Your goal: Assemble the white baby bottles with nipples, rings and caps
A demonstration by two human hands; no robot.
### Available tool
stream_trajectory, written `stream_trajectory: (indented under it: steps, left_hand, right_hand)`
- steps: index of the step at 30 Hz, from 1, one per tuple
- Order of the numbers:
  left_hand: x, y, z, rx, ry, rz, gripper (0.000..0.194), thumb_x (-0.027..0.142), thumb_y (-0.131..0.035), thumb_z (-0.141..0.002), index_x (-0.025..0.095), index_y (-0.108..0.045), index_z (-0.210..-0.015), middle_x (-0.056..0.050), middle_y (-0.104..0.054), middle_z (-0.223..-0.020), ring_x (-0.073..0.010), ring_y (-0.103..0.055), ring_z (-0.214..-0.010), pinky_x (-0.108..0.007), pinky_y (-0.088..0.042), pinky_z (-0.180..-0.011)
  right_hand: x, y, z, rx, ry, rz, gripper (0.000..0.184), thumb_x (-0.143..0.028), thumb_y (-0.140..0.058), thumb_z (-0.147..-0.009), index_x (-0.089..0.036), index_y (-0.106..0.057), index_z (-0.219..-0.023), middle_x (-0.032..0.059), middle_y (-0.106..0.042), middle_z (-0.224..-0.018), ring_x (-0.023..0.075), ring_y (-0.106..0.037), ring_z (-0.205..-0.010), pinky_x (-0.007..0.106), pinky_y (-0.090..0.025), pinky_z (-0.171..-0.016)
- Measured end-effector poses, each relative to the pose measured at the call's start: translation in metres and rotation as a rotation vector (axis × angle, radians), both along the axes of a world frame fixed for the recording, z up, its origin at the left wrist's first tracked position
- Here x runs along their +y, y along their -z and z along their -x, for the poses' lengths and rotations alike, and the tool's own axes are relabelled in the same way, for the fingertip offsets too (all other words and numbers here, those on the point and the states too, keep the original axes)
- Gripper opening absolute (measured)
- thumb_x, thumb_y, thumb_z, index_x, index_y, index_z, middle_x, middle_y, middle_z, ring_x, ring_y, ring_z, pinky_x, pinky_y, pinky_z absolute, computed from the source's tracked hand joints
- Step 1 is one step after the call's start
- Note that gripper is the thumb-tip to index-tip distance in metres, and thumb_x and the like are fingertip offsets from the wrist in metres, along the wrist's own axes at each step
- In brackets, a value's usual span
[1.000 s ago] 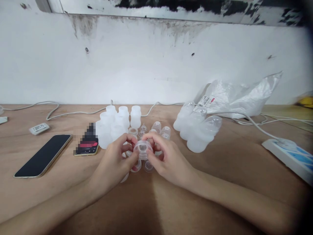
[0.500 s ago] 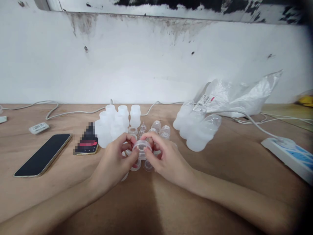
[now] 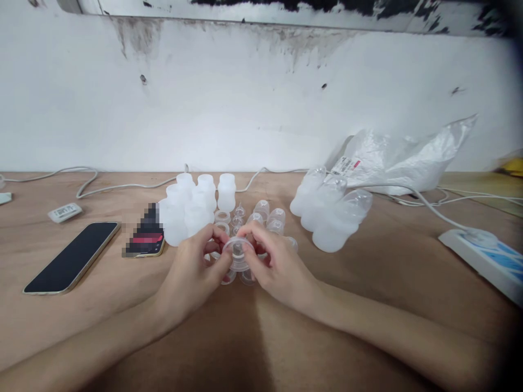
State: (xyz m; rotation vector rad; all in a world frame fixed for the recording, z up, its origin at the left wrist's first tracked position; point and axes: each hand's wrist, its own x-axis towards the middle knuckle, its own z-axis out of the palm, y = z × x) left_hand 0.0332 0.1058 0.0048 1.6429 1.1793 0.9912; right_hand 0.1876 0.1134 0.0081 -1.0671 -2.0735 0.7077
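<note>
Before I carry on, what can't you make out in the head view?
All in the head view:
- Sides of the clear ring: covered by fingers of the left hand and right hand.
- Some small clear parts: partly behind both hands.
- Print on the bag label: too small.
- Power strip: cut off by the right edge.
- Yellow thing: blurred, at the right edge.

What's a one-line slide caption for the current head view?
Left hand and right hand grip a clear plastic ring over a wooden tabletop, with frosted bottles standing beyond.
</note>
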Motion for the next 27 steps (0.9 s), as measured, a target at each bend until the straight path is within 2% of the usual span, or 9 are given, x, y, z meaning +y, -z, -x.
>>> stream_trajectory:
  steps: [7, 12, 16, 19, 21, 24, 27]
  left_hand:
    - [0.0017, -0.0035, 0.0014, -0.009, -0.021, 0.001, 0.012, 0.028, -0.051, -0.08, 0.021, -0.043, -0.086, 0.003, -0.058, -0.072, -0.0087, -0.056, -0.049, -0.019, -0.046, -0.044]
    - [0.0001, -0.0034, 0.0004, -0.04, -0.024, 0.02, 0.013, 0.025, -0.052, -0.079, 0.02, -0.041, -0.084, 0.003, -0.059, -0.071, -0.01, -0.058, -0.051, -0.018, -0.043, -0.043]
    - [-0.0008, 0.0001, 0.0008, -0.008, -0.02, -0.003, 0.011, 0.025, -0.05, -0.08, 0.021, -0.041, -0.084, 0.003, -0.06, -0.069, -0.0095, -0.057, -0.05, -0.017, -0.04, -0.042]
    - [-0.0002, -0.0004, 0.0017, 0.052, -0.058, -0.081, 0.01, 0.024, -0.05, -0.079, 0.02, -0.042, -0.084, 0.003, -0.059, -0.071, -0.0093, -0.057, -0.052, -0.018, -0.041, -0.044]
    - [0.0003, -0.0024, 0.0021, 0.102, -0.082, -0.141, 0.01, 0.022, -0.051, -0.077, 0.02, -0.042, -0.083, 0.003, -0.058, -0.071, -0.009, -0.056, -0.054, -0.017, -0.039, -0.044]
    - [0.0002, -0.0051, 0.0026, 0.169, -0.075, -0.184, 0.008, 0.019, -0.05, -0.076, 0.02, -0.044, -0.081, 0.003, -0.057, -0.07, -0.0095, -0.056, -0.058, -0.015, -0.037, -0.043]
    - [-0.0016, -0.0058, 0.0028, 0.21, -0.056, -0.212, 0.004, 0.019, -0.049, -0.077, 0.02, -0.047, -0.081, 0.003, -0.058, -0.07, -0.0104, -0.056, -0.061, -0.017, -0.04, -0.047]
  right_hand:
    - [0.0015, -0.005, -0.0014, 0.009, 0.018, 0.031, 0.015, -0.022, -0.042, -0.084, -0.022, -0.045, -0.098, -0.0031, -0.05, -0.068, 0.0095, -0.05, -0.057, 0.021, -0.041, -0.051]
    - [0.0001, -0.0047, -0.0013, 0.0, 0.01, 0.009, 0.017, -0.013, -0.043, -0.08, -0.023, -0.049, -0.092, -0.0047, -0.045, -0.063, 0.0073, -0.046, -0.051, 0.02, -0.04, -0.047]
    - [-0.0012, -0.0024, -0.0008, 0.022, -0.005, 0.048, 0.016, -0.013, -0.043, -0.08, -0.023, -0.049, -0.091, -0.0049, -0.043, -0.063, 0.0065, -0.045, -0.05, 0.018, -0.041, -0.045]
    - [-0.0003, -0.0027, -0.0005, 0.092, -0.02, 0.17, 0.021, -0.022, -0.046, -0.082, -0.025, -0.043, -0.102, -0.0024, -0.046, -0.071, 0.0097, -0.051, -0.06, 0.018, -0.045, -0.045]
    - [0.0008, -0.0042, 0.0, 0.191, -0.047, 0.331, 0.032, -0.033, -0.05, -0.081, -0.025, -0.037, -0.108, 0.0003, -0.048, -0.081, 0.0119, -0.053, -0.067, 0.019, -0.048, -0.044]
    - [0.0016, -0.0071, 0.0013, 0.325, -0.094, 0.561, 0.04, -0.043, -0.053, -0.077, -0.026, -0.034, -0.109, 0.002, -0.048, -0.09, 0.0106, -0.053, -0.064, 0.021, -0.051, -0.041]
    - [0.0004, -0.0102, 0.0024, 0.409, -0.107, 0.669, 0.042, -0.043, -0.058, -0.074, -0.025, -0.037, -0.106, 0.0026, -0.047, -0.092, 0.0108, -0.053, -0.066, 0.021, -0.051, -0.041]
